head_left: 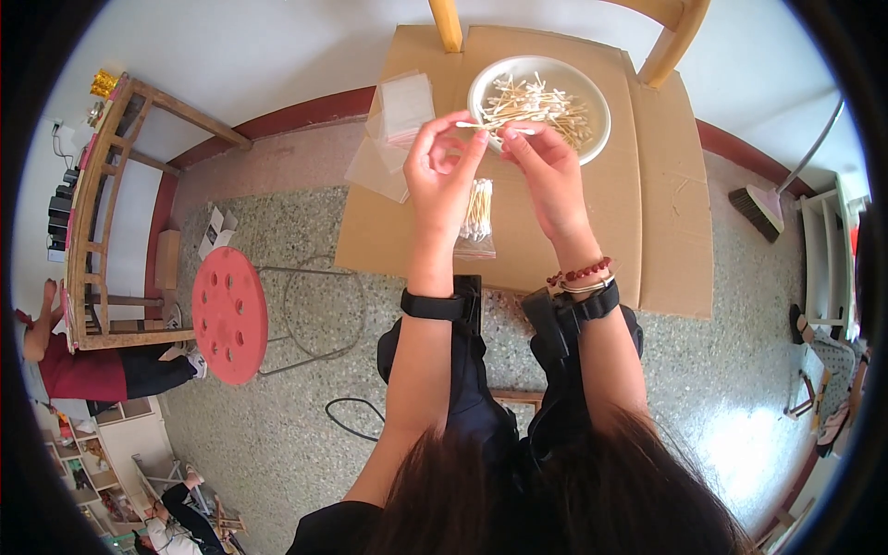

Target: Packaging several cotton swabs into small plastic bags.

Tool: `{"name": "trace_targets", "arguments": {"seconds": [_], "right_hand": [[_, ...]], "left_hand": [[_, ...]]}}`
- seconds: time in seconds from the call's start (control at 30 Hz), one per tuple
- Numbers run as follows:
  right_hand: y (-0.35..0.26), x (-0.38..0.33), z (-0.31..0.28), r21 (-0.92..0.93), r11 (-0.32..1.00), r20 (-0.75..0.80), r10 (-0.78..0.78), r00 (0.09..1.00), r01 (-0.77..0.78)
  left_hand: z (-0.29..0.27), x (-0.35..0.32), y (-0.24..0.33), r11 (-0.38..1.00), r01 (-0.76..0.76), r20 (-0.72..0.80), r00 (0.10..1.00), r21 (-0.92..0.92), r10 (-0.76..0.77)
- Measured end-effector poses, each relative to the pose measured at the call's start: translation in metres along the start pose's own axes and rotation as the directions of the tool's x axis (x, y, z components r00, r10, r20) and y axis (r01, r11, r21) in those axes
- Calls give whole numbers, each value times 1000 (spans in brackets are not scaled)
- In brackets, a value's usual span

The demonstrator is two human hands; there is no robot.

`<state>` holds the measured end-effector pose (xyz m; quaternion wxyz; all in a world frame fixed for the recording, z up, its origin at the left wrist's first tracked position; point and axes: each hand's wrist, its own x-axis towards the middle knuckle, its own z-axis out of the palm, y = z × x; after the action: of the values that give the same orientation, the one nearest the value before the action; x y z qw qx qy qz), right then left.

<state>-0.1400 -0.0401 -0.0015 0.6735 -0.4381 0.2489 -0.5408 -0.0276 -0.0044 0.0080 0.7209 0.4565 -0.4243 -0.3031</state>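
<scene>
I see left hand (442, 166) and right hand (546, 166) raised together at upper centre of frame, fingertips pinched on cotton swabs (495, 127) held between them, just over near rim of white bowl (592, 139) holding more swabs. Below left hand, small clear bag of swabs (478, 215) lies on cardboard sheet (666, 222). Stack of empty clear bags (402, 106) upper left of hands. Red stool (229, 314) at left on floor.
</scene>
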Motion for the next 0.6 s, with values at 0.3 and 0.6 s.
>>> {"name": "trace_targets", "arguments": {"seconds": [0.3, 0.6], "right_hand": [[0, -4, 5, -648, 673, 26, -449, 893, 357], [-5, -4, 5, -89, 990, -30, -113, 993, 110]], "left_hand": [[0, -4, -4, 597, -477, 195, 859, 645, 474], [7, -6, -4, 986, 10, 44, 999, -165, -3]]}}
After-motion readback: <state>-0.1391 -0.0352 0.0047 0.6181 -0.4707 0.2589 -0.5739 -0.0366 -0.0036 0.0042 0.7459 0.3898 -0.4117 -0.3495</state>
